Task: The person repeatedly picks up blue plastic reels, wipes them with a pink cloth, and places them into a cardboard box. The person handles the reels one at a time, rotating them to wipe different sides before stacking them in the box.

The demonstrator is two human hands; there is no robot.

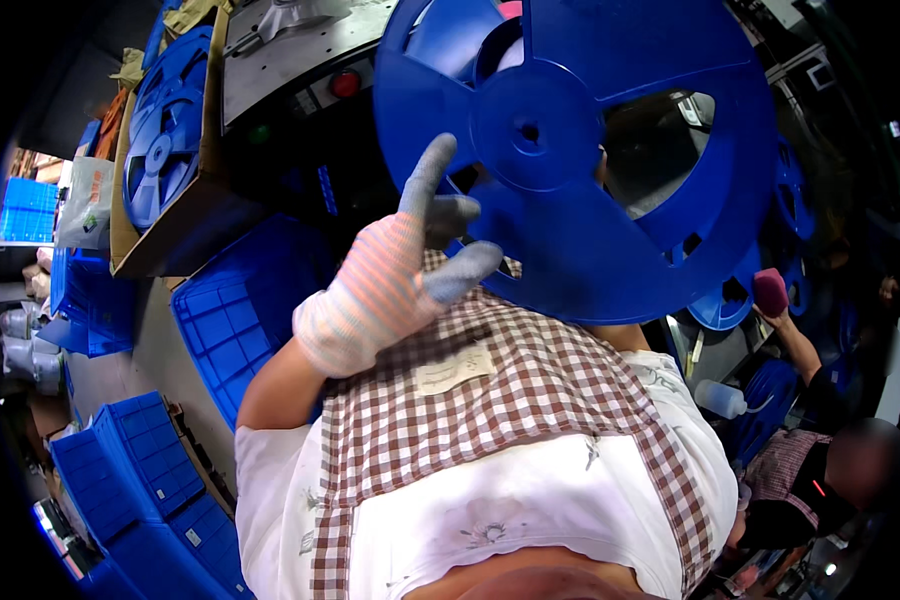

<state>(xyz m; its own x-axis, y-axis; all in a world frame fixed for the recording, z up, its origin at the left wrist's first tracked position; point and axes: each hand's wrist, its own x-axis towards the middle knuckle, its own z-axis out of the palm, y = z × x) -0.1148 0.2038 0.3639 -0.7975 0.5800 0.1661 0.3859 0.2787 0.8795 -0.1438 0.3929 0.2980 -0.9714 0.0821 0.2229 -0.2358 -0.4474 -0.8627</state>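
Observation:
A large blue plastic reel (570,255), with a round hub and wide cut-outs, is raised in front of my chest. My left hand (380,280), in a striped knit glove with grey fingertips, is at the reel's left edge. Its index finger points up and the thumb reaches out to the right, apart from each other. Whether the fingertips touch the reel cannot be made out. Only a bit of my right forearm (625,337) shows below the reel; my right hand is hidden behind it, so its grip is not visible.
Left of me, a cardboard box (175,215) holds more blue reels. Blue crates (220,320) stand beside me and at lower left. A metal machine top (320,45) with a red button (345,84) lies ahead. A co-worker's hand (770,293) is at a bench on the right.

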